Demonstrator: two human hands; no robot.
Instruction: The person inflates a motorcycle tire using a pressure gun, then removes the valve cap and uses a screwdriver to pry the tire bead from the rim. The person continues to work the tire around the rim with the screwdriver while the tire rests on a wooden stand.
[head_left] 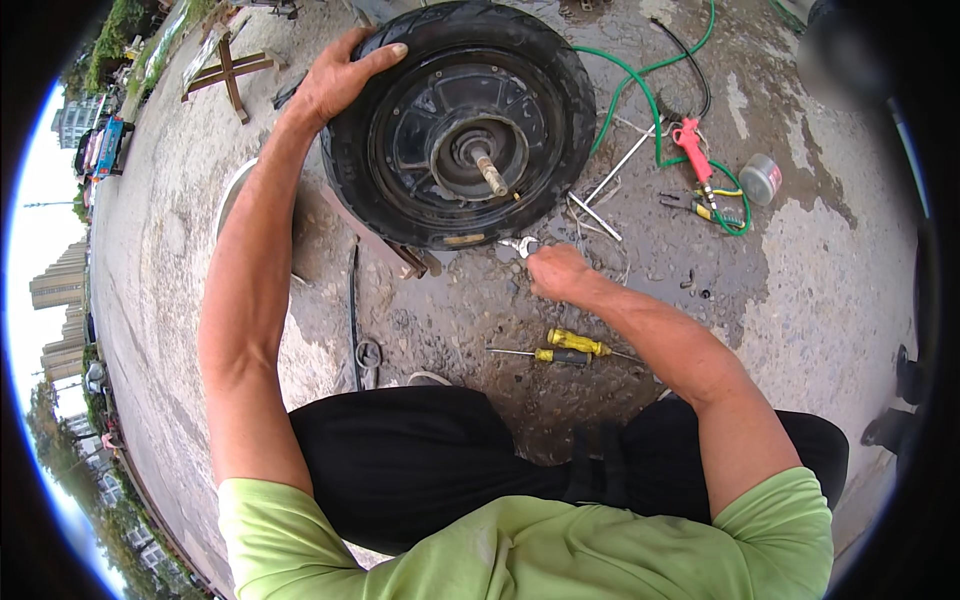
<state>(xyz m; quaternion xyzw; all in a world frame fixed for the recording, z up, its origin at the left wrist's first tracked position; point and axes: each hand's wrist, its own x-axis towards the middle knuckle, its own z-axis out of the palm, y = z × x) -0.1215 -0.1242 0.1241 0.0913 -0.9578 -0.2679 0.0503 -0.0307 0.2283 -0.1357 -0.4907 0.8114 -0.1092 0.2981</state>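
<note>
A black scooter-type wheel (455,125) with a tyre on it fills the upper middle, its hub facing up and a short metal axle sticking out. My left hand (340,80) grips the tyre at its upper left, thumb over the sidewall and the other fingers mostly hidden. Just below the tyre's near edge, my right hand (560,270) is closed around a silver wrench (521,246); only its head shows, touching or very close to the tyre. A light patch (464,240) marks the tyre's near side.
Two yellow-handled screwdrivers (578,344) lie on the wet ground between my knees. To the right are a red air gun (690,150) on a green hose (645,85), pliers (690,207), a clear tub (760,178) and a metal cross wrench (618,178). A dark bar (353,320) lies left of centre.
</note>
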